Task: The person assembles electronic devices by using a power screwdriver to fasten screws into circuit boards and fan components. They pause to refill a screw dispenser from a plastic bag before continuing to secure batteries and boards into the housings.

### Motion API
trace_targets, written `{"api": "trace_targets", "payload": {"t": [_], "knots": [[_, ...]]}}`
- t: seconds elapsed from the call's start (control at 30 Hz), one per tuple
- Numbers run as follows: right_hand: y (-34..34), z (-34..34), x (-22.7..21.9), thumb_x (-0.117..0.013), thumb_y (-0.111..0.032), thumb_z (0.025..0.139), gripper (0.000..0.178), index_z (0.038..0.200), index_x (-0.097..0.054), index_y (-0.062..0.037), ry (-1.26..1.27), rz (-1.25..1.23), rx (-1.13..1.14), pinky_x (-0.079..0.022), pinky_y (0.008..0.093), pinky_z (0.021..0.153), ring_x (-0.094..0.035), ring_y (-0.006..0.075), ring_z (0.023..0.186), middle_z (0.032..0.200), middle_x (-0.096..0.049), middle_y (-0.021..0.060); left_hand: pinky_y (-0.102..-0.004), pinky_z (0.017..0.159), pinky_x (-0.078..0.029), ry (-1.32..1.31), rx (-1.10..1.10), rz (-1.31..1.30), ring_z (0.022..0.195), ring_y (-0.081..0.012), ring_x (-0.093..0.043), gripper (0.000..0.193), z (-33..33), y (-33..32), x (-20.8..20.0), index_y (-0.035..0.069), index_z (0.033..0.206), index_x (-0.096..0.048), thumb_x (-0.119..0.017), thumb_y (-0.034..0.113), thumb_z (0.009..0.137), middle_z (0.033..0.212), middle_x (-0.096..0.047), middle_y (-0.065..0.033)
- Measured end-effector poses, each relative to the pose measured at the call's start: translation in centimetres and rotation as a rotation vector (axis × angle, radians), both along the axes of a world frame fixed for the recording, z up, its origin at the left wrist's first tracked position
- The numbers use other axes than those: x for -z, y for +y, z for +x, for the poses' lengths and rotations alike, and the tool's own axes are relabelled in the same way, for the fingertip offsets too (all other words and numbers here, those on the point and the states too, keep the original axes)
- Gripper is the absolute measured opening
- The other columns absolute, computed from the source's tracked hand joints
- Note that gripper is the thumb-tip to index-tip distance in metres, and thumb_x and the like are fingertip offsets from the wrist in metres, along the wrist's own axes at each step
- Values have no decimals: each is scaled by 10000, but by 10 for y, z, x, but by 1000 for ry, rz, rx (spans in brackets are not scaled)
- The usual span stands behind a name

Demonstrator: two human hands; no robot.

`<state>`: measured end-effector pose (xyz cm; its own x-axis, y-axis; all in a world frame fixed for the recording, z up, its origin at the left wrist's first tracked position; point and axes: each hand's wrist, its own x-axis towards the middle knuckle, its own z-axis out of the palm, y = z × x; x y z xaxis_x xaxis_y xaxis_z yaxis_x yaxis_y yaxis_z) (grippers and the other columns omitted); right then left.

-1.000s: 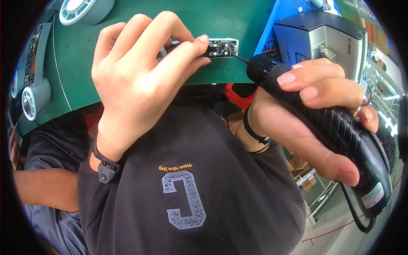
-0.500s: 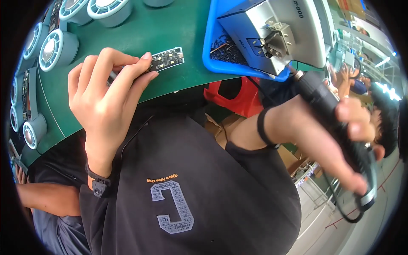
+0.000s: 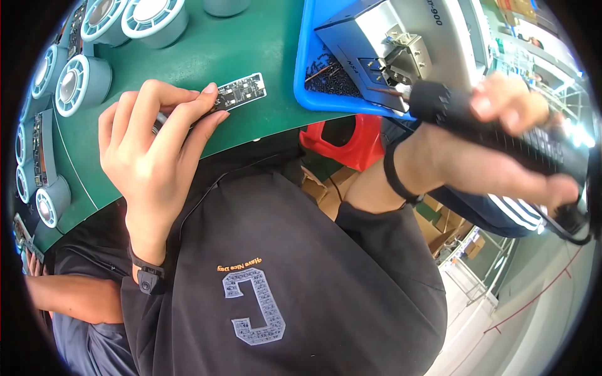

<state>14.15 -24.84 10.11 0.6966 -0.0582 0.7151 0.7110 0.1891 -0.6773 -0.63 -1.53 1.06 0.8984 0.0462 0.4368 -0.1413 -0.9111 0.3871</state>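
My left hand point(image 3: 147, 144) is closed over the green table, pinching a narrow dark circuit board in a pale frame point(image 3: 244, 91) between thumb and fingers. The far end of the board sticks out to the right; its near end is hidden by the hand. On the right, my right hand point(image 3: 483, 166) is wrapped round a black electric screwdriver point(image 3: 442, 105), partly smeared by motion. The screwdriver lies nearly level, its thin bit pointing left at the metal outlet of a grey screw feeder point(image 3: 433, 53). Whether bit and outlet touch, I cannot tell.
The feeder stands in a blue tray point(image 3: 303, 78) with dark loose screws point(image 3: 342, 81). Several round pale-blue housings point(image 3: 83, 84) line the left of the table point(image 3: 251, 31). A red stool point(image 3: 351, 147) is below the edge. Another person's arm point(image 3: 75, 297) shows at lower left.
My right hand has swung the screwdriver from a steep slant to nearly level, bringing its bit leftward to the feeder's outlet. My left hand keeps its grip on the board.
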Motion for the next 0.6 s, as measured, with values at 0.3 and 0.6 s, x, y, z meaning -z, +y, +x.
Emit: {"api": "trace_targets", "payload": {"t": [0.3, 0.6], "knots": [[-12, 14, 5, -326, -866, 945, 817, 1002, -538, -79, -97, -261, 302, -458, 335, 453, -513, 205, 470, 636, -532, 75, -309, 750, -408, 15, 26, 1, 755, -135, -579, 243, -10, 8, -2, 148, 960, -788, -884, 170, 738, 873, -646, 62], [13, -32, 5, -305, -847, 963, 835, 1007, -541, -47, 120, 273, -151, -458, 324, 396, -511, 214, 435, 615, -523, 93, -319, 757, -403, -4, 19, -24, 758, -148, -564, 240, -28, 17, 10, 170, 964, -779, -884, 198, 751, 862, -626, 72]]}}
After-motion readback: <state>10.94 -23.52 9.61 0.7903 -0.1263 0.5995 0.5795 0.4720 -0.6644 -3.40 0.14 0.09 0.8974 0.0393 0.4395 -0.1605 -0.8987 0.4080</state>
